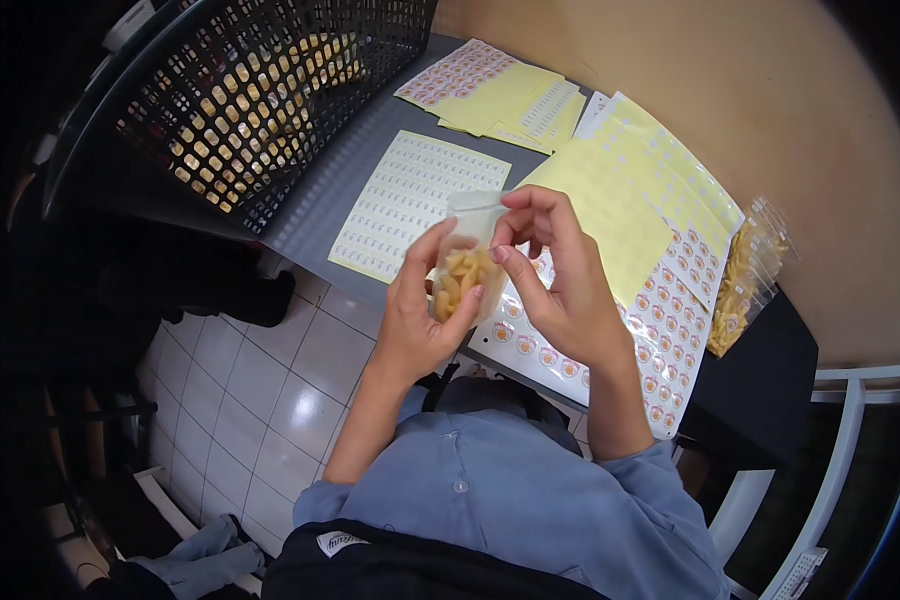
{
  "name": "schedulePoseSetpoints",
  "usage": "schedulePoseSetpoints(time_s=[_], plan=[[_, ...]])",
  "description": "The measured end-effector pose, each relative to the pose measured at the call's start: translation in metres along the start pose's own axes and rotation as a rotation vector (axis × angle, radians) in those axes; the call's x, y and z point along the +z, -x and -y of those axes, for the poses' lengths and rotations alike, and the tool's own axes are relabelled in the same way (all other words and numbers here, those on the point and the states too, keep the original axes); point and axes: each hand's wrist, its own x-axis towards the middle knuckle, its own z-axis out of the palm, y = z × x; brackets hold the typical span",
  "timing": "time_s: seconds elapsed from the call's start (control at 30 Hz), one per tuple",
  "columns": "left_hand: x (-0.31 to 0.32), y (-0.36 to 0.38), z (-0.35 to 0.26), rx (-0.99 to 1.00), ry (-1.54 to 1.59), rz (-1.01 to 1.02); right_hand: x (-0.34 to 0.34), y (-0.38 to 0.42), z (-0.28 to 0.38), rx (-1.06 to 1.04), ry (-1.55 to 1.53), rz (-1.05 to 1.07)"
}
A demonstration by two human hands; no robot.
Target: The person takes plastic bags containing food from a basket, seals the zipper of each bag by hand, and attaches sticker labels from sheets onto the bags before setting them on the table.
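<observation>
A small clear pouch (475, 213) with yellow, curved snack pieces in its lower half is held upright in front of my body. My left hand (422, 300) is closed around its left side, with the thumb across the lower front. At the pouch's right edge is my right hand (560, 270), its fingers curled and its thumb against the front; whether anything small is between those fingers is hidden. Just behind the pouch, a white sheet of small printed labels (400, 190) lies on the dark table (315, 225). Under my right hand is a sheet of round logo stickers (660, 330).
At the left stands a black perforated basket (240, 110) with many filled packs inside. More yellow-backed sticker sheets (610, 205) lie towards the wall. Filled clear packs (740, 280) sit at the table's right. Another person's jeans-clad leg (200, 560) shows at lower left.
</observation>
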Motion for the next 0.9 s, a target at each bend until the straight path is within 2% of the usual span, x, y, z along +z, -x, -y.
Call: schedulePoseSetpoints(time_s=[0.07, 0.1, 0.17, 0.27, 0.47, 0.9], plan=[[-0.001, -0.001, -0.004, 0.032, -0.088, 0.023, -0.003, -0.006, 0.007, -0.056, 0.191, 0.121], [-0.001, -0.001, -0.007, 0.046, -0.102, 0.028, -0.005, -0.008, 0.011, -0.06, 0.192, 0.119], [-0.003, -0.002, -0.011, 0.065, -0.118, 0.03, -0.008, -0.013, 0.017, -0.139, 0.481, 0.179], [-0.008, -0.003, -0.012, 0.094, -0.246, 0.077, -0.009, -0.018, 0.022, -0.143, 0.577, 0.182], [-0.009, -0.003, -0.013, 0.057, -0.268, 0.098, -0.009, -0.024, 0.023, -0.15, 0.625, 0.196], [-0.002, -0.006, -0.016, 0.132, -0.22, 0.065, -0.005, -0.021, 0.02, -0.168, 0.596, 0.112]])
